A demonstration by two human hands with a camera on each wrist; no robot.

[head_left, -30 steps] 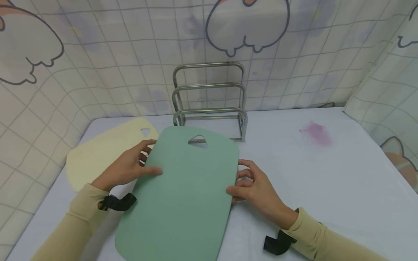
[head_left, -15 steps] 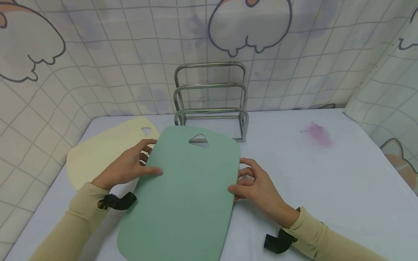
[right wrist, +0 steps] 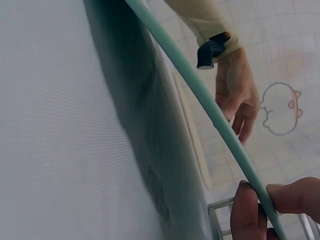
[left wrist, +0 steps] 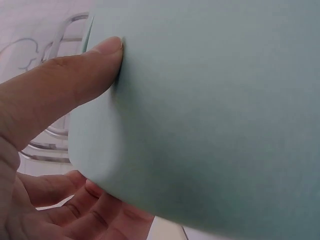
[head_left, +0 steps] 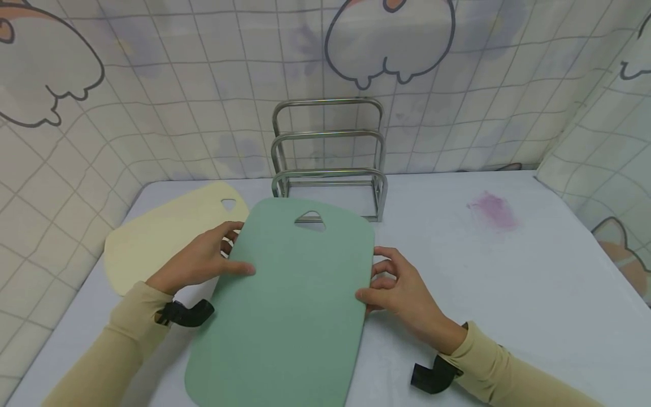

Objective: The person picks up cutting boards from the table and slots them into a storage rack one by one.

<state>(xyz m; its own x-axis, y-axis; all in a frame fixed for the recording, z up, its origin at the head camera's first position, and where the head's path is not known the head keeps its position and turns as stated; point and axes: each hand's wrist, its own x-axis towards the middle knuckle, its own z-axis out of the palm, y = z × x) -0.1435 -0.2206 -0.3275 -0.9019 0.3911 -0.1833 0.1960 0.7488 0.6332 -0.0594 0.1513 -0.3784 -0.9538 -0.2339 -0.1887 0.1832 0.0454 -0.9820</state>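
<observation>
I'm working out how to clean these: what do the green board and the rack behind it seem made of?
Green board: probably plastic, matte, judging by its even color and thin, smooth edge.
Rack: apparently polished metal, perhaps steel; its silvery bars carry bright highlights.

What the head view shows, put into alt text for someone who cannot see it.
A person's left hand and right hand hold a flat, round-cornered, pale green board by its side edges. Behind it stands a shiny metal-bar rack; a flat, pale yellow board lies at left on a white-covered table.
</observation>
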